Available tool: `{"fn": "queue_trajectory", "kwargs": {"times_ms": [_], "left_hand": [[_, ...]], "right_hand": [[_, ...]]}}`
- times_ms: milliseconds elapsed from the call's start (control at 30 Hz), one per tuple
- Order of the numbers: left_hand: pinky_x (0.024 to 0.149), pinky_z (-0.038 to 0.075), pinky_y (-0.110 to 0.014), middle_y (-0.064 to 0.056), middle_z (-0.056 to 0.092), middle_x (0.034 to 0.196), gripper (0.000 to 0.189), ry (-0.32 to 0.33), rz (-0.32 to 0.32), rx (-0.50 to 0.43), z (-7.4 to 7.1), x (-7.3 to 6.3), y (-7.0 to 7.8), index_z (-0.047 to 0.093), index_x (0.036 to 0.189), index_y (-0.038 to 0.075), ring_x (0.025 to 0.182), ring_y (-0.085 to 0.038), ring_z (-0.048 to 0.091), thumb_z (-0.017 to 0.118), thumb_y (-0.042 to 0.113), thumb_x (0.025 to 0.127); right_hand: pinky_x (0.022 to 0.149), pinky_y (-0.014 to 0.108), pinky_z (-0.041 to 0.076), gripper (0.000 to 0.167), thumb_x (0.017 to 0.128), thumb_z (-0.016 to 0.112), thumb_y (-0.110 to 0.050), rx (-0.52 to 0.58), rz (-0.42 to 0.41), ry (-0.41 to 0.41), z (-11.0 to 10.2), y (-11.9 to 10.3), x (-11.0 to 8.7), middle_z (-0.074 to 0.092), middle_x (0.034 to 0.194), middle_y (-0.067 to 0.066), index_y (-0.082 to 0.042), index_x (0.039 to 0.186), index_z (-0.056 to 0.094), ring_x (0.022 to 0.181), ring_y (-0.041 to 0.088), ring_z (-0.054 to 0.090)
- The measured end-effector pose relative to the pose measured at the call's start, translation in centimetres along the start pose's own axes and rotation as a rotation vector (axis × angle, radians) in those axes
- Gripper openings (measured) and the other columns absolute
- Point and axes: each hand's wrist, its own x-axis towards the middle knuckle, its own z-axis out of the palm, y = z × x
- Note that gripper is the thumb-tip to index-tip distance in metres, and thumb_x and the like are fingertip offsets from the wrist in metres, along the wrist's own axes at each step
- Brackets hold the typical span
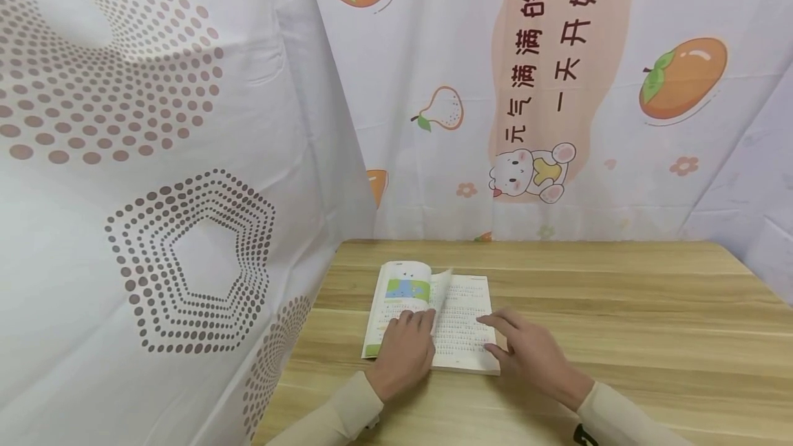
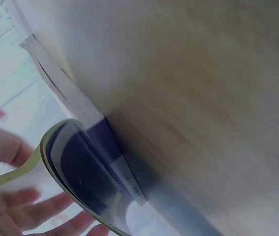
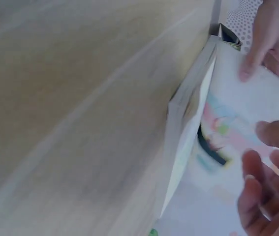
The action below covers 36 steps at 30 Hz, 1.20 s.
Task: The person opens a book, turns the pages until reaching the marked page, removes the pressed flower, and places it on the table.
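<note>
An open book (image 1: pixel 461 336) lies on the wooden table, printed text on its right page and a blue and green picture on its left page (image 1: pixel 409 288). One leaf (image 1: pixel 444 286) stands partly raised near the spine. My left hand (image 1: pixel 405 353) rests on the lower part of the left page, fingertips by the spine. In the left wrist view, that side of the book bends up in a curve (image 2: pixel 43 152) beside the fingers. My right hand (image 1: pixel 535 356) is at the right page's outer edge, thumb and fingers apart. The right wrist view shows its fingers (image 3: pixel 252 196) loosely bent, pinching nothing.
Wooden tabletop (image 1: pixel 632 308) spreads to the right of the book. A white curtain with dot patterns (image 1: pixel 192 260) hangs close on the left. Behind the table's far edge hangs a cloth (image 1: pixel 464 164) printed with fruit and writing.
</note>
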Motion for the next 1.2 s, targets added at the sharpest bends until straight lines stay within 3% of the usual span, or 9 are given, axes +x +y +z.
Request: {"fn": "queue_trajectory", "kwargs": {"times_ms": [167, 300, 400, 533, 667, 833, 1033, 1200], "left_hand": [[0.064, 0.051, -0.035, -0.025, 0.058, 0.133, 0.071, 0.172, -0.011, -0.048, 0.1, 0.0, -0.7, 0.038, 0.151, -0.005, 0.099, -0.032, 0.064, 0.057, 0.005, 0.083], [0.083, 0.055, -0.046, -0.035, 0.039, 0.149, 0.079, 0.217, -0.003, -0.053, 0.1, 0.1, -1.1, 0.037, 0.155, 0.004, 0.120, -0.043, 0.055, 0.061, -0.001, 0.080], [0.099, 0.047, -0.054, -0.033, 0.035, 0.153, 0.073, 0.182, -0.008, -0.018, 0.0, 0.1, -1.2, 0.050, 0.148, 0.012, 0.135, -0.047, 0.042, 0.067, -0.001, 0.079], [0.105, 0.039, -0.057, -0.025, 0.045, 0.149, 0.059, 0.131, -0.009, 0.032, 0.0, 0.0, -1.3, 0.063, 0.130, 0.017, 0.140, -0.045, 0.037, 0.073, 0.000, 0.074], [0.100, 0.045, -0.055, -0.018, 0.058, 0.134, 0.046, 0.121, 0.027, 0.035, 0.1, -0.2, -1.4, 0.069, 0.116, 0.015, 0.132, -0.041, 0.048, 0.076, 0.000, 0.072], [0.085, 0.054, -0.041, -0.010, 0.067, 0.115, 0.028, 0.090, 0.065, 0.003, 0.1, -0.3, -1.3, 0.073, 0.103, 0.013, 0.114, -0.032, 0.059, 0.079, 0.003, 0.077], [0.071, 0.050, -0.033, -0.004, 0.067, 0.104, 0.019, -0.008, 0.068, 0.023, -0.1, -0.3, -1.0, 0.074, 0.094, 0.015, 0.094, -0.022, 0.057, 0.082, 0.010, 0.078], [0.068, 0.050, -0.032, -0.004, 0.066, 0.102, 0.021, -0.034, 0.068, 0.036, -0.1, -0.2, -1.0, 0.073, 0.095, 0.015, 0.089, -0.021, 0.057, 0.083, 0.013, 0.076]], "right_hand": [[0.055, 0.022, 0.048, 0.043, 0.078, 0.089, -0.019, -0.090, 0.041, -0.164, 0.1, 0.2, -0.7, 0.068, 0.113, 0.005, -0.010, 0.118, 0.072, 0.064, -0.003, 0.050], [0.057, 0.025, 0.052, 0.038, 0.078, 0.089, -0.025, -0.112, 0.067, -0.263, 0.3, 0.4, -1.2, 0.068, 0.110, 0.006, -0.010, 0.111, 0.075, 0.070, 0.004, 0.060], [0.059, 0.023, 0.053, 0.033, 0.079, 0.088, -0.027, -0.092, 0.073, -0.302, 0.4, 0.6, -1.5, 0.068, 0.107, 0.004, -0.011, 0.105, 0.077, 0.072, 0.005, 0.062], [0.062, 0.025, 0.054, 0.024, 0.080, 0.087, -0.029, -0.075, 0.069, -0.344, 0.5, 0.8, -1.6, 0.068, 0.104, 0.000, -0.014, 0.096, 0.078, 0.075, 0.004, 0.062], [0.063, 0.026, 0.055, 0.012, 0.085, 0.084, -0.026, -0.077, 0.046, -0.369, 0.5, 0.8, -1.5, 0.070, 0.100, -0.003, -0.015, 0.090, 0.080, 0.076, 0.004, 0.064], [0.062, 0.024, 0.055, 0.004, 0.087, 0.081, -0.016, -0.113, -0.040, -0.349, 0.6, 0.5, -1.1, 0.071, 0.091, -0.005, -0.015, 0.084, 0.079, 0.075, 0.006, 0.067], [0.057, 0.018, 0.051, 0.006, 0.085, 0.082, -0.015, -0.218, -0.163, -0.347, 0.8, 0.5, -1.0, 0.070, 0.089, -0.004, -0.016, 0.082, 0.077, 0.069, 0.003, 0.064], [0.052, 0.017, 0.047, 0.008, 0.083, 0.082, -0.012, -0.263, -0.236, -0.335, 0.8, 0.3, -0.8, 0.070, 0.087, -0.003, -0.016, 0.080, 0.075, 0.066, 0.002, 0.061]]}}
